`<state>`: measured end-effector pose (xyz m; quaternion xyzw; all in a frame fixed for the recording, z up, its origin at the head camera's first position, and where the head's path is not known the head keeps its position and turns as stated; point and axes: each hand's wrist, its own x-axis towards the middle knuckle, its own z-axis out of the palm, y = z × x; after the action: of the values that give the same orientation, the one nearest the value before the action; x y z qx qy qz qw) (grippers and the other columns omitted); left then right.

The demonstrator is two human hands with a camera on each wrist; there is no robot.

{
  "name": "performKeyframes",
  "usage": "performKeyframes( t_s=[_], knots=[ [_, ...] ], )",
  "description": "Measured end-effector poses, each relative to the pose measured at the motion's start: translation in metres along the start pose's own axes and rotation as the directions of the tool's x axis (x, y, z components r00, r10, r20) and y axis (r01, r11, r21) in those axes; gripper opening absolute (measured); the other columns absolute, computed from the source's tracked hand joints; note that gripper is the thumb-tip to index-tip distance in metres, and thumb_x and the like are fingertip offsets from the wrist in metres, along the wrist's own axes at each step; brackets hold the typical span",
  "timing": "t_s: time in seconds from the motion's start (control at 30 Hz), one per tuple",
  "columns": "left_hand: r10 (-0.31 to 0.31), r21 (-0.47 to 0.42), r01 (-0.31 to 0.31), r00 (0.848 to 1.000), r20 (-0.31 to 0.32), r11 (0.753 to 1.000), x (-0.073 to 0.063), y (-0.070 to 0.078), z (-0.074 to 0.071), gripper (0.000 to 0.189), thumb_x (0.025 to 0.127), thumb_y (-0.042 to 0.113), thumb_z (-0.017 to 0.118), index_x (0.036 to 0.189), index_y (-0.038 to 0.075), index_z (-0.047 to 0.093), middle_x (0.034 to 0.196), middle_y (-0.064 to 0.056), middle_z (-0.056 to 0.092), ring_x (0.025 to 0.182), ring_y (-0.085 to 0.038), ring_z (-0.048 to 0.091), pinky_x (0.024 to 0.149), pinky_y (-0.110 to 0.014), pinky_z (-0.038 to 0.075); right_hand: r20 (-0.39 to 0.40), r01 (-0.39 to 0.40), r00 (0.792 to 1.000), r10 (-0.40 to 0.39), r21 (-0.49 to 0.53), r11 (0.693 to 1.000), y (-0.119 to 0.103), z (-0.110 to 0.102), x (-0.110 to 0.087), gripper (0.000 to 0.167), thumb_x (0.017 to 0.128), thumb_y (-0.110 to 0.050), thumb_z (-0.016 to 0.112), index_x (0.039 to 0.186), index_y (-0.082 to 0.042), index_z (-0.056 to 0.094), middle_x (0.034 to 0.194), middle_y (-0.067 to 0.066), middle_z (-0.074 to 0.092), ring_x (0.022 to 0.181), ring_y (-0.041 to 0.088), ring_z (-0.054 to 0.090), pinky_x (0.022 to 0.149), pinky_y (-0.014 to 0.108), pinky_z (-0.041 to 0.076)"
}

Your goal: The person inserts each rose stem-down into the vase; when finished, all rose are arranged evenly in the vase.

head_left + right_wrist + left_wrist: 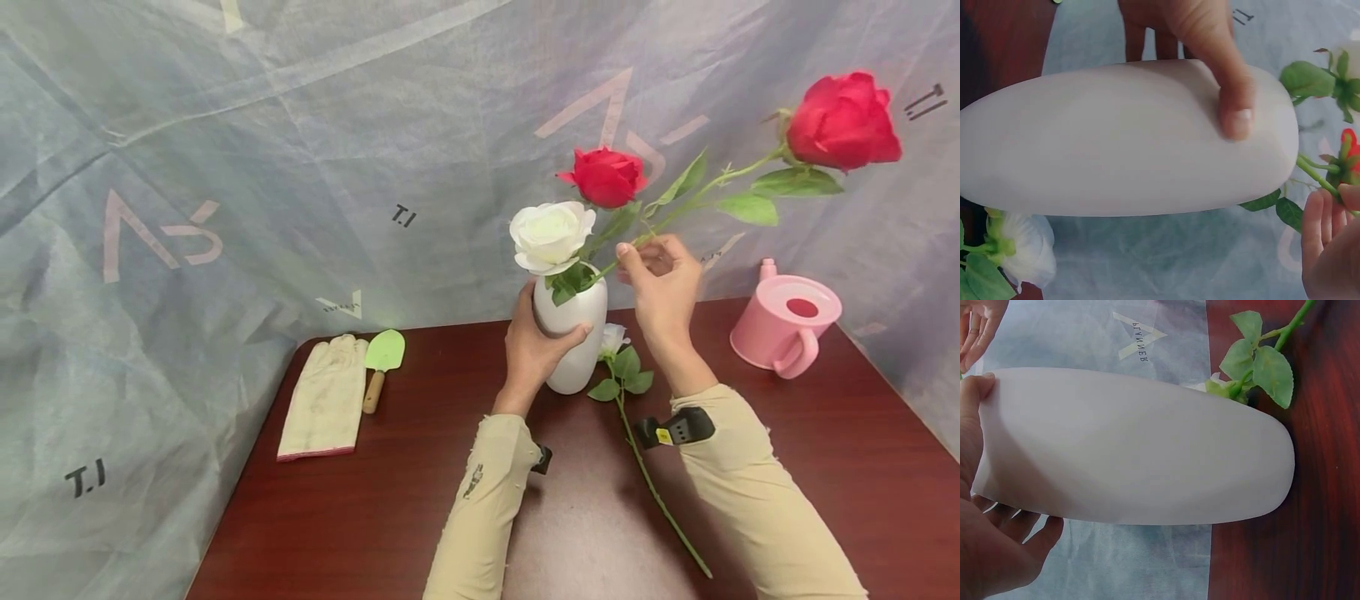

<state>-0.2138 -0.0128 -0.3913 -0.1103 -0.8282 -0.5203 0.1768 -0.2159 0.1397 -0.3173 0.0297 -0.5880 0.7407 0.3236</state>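
Observation:
My left hand (536,346) grips a white vase (576,350) near its neck, thumb across the front and fingers round the far side. In the vase stand a white rose (551,236) and a red rose (606,177). My right hand (663,283) pinches the green stem of a larger red rose (842,122), which leans far to the right. The lower end of that stem enters the vase mouth, as the right wrist view also shows at the rim. Another white rose (615,340) lies on the table beside the vase, its stem pointing toward me.
A pink watering can (785,321) stands at the table's right. Off to the left lie cream gloves (324,400) and a small green trowel (385,352) with a wooden handle. Grey printed sheeting (337,167) hangs behind the dark red wooden table (375,525).

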Motion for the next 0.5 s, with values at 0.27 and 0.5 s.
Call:
performKeyframes(
  t_s=[0.27,0.5],
  knots=[
    [-0.002,0.006,0.002,1.0,0.01,1.0,-0.0012,0.0009,0.0022,0.088,0.07,0.042,0.079,0.143,0.025,0.032,0.129,0.004,0.05,0.107,-0.014,0.054,0.082,-0.038,0.047,0.019,0.032,0.999,-0.027,-0.337,0.941,0.0055,-0.0016,-0.0024,0.022,0.079,-0.019,0.076,0.077,-0.004,0.06,0.065,-0.009,0.057,0.06,0.005,0.053,0.057,0.018,0.041],
    [-0.004,0.015,0.004,1.0,0.002,1.0,-0.0006,-0.0002,0.0003,0.088,0.07,0.043,0.078,0.143,0.026,0.032,0.127,0.004,0.051,0.106,-0.015,0.055,0.082,-0.038,0.048,0.135,0.094,0.99,-0.041,-0.42,0.902,0.0082,-0.0023,-0.0029,0.03,0.079,-0.026,0.076,0.079,0.001,0.062,0.066,-0.002,0.057,0.062,0.011,0.05,0.061,0.023,0.036]
  ],
)
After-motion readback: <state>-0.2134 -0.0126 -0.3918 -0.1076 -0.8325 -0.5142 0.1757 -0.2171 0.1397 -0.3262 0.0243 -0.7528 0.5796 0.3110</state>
